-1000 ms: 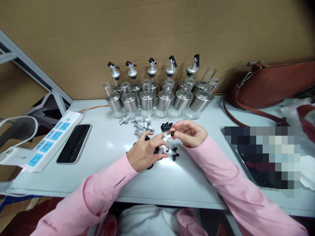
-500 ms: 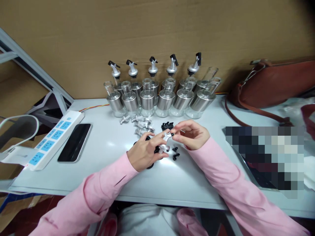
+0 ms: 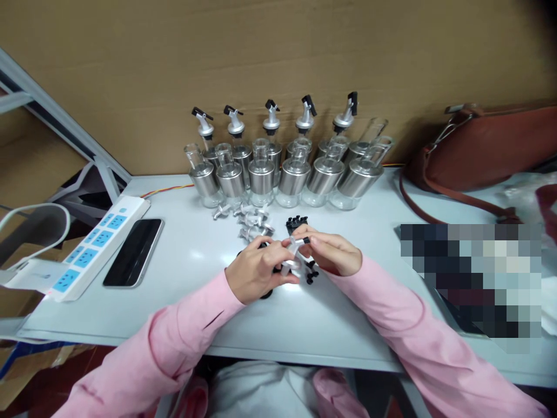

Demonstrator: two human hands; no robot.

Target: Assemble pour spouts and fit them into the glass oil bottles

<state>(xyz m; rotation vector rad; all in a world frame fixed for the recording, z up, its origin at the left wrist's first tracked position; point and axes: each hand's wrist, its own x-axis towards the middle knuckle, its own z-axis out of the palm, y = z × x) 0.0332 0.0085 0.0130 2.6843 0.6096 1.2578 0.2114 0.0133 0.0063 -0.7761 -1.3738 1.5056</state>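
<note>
Brown cardboard (image 3: 278, 52) rises behind a pale table (image 3: 174, 313), and close to it stand two rows of bottles (image 3: 261, 175), clear glass with a metal band around each. Six make up the front row, all with bare necks; of the six behind, five wear silver spouts (image 3: 271, 123) with black levers, and the one at the right end is uncovered. Near the table's front middle, the left hand (image 3: 255, 270) grips a loose spout (image 3: 290, 255) between thumb and fingers, held above the surface. Its outlet points right, where a small black cap (image 3: 306, 240) meets the tip; the right hand (image 3: 335, 251) is closed in a pinch at that cap. More silver parts (image 3: 252, 219) lie heaped between the left hand and the bottles. Just beyond the right fingers sits a cluster of black pieces (image 3: 296, 222), with a few black bits (image 3: 310, 273) below the hands, and something black (image 3: 266, 294) partly hidden under the left hand. Off to the left rest a phone (image 3: 134, 252) and a power strip (image 3: 98, 249); far right, a brown bag (image 3: 483, 151).
</note>
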